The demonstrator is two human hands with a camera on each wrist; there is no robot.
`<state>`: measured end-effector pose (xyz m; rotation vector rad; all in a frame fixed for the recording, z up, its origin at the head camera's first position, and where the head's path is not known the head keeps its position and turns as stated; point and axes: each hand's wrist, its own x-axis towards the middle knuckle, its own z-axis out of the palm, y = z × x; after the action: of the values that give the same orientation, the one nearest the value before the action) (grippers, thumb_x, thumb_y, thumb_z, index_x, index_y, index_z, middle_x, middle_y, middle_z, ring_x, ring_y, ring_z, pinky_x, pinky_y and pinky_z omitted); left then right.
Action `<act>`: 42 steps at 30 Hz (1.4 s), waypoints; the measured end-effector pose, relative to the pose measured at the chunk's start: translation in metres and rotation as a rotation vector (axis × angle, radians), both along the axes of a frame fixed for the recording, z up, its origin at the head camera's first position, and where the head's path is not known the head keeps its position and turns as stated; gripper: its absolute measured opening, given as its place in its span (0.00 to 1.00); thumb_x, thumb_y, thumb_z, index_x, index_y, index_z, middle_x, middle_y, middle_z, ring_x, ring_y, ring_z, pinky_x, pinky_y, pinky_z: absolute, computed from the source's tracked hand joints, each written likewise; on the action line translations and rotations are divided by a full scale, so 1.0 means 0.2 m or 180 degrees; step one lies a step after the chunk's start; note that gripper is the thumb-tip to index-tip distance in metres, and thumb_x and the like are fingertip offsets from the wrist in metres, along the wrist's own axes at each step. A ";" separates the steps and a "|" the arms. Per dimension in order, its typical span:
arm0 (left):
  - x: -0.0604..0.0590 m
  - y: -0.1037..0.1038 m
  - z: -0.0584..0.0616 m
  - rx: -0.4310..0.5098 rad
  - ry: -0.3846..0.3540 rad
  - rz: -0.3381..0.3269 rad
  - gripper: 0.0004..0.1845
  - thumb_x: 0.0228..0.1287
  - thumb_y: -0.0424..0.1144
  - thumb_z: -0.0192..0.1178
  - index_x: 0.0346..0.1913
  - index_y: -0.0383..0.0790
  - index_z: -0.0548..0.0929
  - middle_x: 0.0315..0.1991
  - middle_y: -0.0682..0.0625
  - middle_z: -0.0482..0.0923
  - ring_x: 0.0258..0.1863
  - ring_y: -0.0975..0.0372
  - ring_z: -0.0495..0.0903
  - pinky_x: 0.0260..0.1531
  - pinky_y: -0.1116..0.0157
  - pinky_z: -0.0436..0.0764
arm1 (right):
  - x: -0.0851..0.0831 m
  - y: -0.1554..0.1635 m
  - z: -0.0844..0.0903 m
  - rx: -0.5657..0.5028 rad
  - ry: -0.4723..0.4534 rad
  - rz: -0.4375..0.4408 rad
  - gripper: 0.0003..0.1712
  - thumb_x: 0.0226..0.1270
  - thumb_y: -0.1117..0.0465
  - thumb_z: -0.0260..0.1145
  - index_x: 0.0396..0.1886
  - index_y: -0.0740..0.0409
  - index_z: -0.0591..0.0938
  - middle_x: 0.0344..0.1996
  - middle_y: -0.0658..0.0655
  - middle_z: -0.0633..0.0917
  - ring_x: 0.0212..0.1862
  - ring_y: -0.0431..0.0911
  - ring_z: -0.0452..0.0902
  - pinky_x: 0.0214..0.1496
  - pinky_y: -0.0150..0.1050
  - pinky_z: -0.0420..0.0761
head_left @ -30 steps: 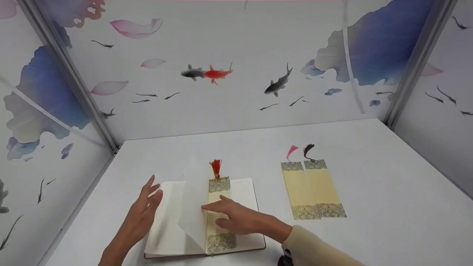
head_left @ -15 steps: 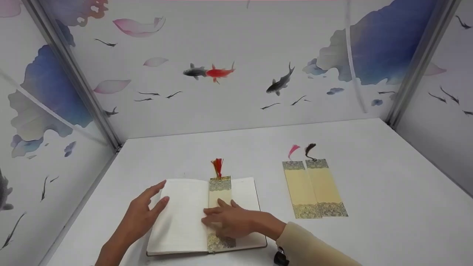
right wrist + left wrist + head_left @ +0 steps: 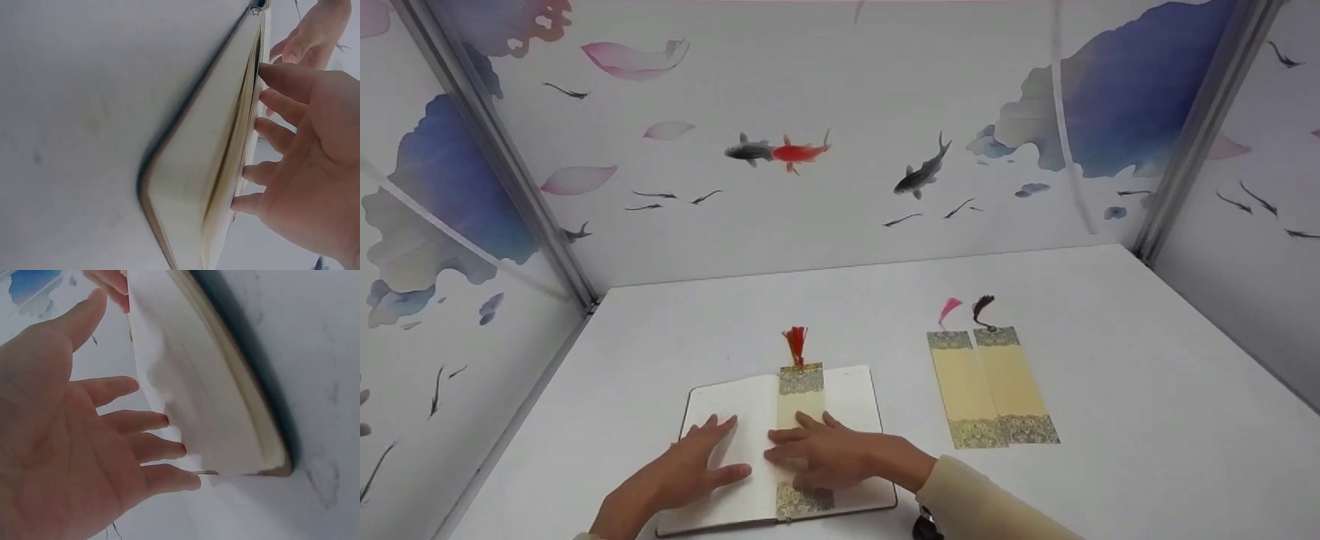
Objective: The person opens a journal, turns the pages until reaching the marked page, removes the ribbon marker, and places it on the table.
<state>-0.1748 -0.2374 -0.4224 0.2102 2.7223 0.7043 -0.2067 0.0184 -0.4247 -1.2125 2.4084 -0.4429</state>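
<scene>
An open notebook (image 3: 851,401) with blank white pages lies on the white table. Along its inner fold, on the right-hand page, rests a cream bookmark (image 3: 801,381) with lace-patterned ends and a red tassel (image 3: 795,343) that sticks out past the top edge. Spread over the left page is my left hand (image 3: 690,465); in the left wrist view its straight fingers reach the page (image 3: 197,388). My right hand (image 3: 832,454) lies across the bookmark, fingers spread and pressing near the fold, and it covers the bookmark's middle. The right wrist view shows its fingertips on the notebook (image 3: 197,146).
Two more cream bookmarks lie to the right, slightly overlapping: one with a pink tassel (image 3: 960,386), one with a dark tassel (image 3: 1012,382). Printed panels with fish and petals (image 3: 840,202) stand at the back and both sides.
The raised page has come down flat on the left side. My left hand has moved right from the notebook's edge onto that page. The right hand's fingers have flattened over the bookmark.
</scene>
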 end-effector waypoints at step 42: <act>-0.02 0.19 0.02 -0.0799 -0.0402 0.0052 0.62 0.55 0.75 0.60 0.75 0.27 0.54 0.74 0.15 0.39 0.72 0.20 0.39 0.64 0.25 0.55 | 0.01 -0.01 0.01 -0.0629 -0.0043 -0.2359 0.60 0.44 0.52 0.85 0.69 0.76 0.64 0.56 0.73 0.74 0.57 0.60 0.75 0.59 0.55 0.79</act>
<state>-0.1793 -0.1988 -0.4192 0.0814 2.6606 0.3609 -0.2042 0.0157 -0.4231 -0.3243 2.7894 -0.9094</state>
